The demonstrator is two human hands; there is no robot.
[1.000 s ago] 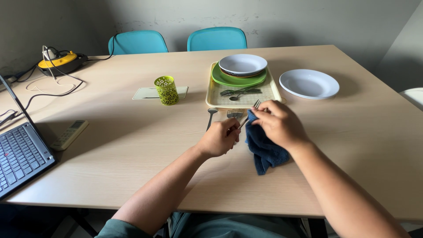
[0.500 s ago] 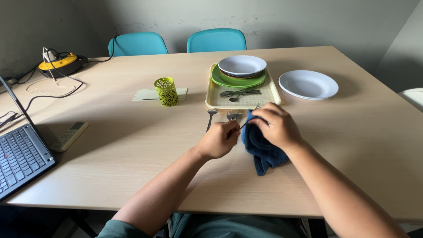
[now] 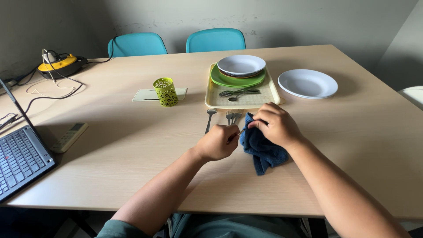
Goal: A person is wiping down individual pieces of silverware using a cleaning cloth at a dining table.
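Two hands work just before the tray (image 3: 210, 98): my left (image 3: 218, 142) pinches a fork handle (image 3: 240, 131), my right (image 3: 275, 125) clamps the cloth (image 3: 264, 152) round it.

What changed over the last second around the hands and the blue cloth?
The right hand slid the blue cloth along the fork toward the left hand, so the fork's tines, which stuck out beyond the cloth earlier, are now covered; only a short piece of handle shows between the hands. Both grips stayed. The tray, plates and loose cutlery have not moved.
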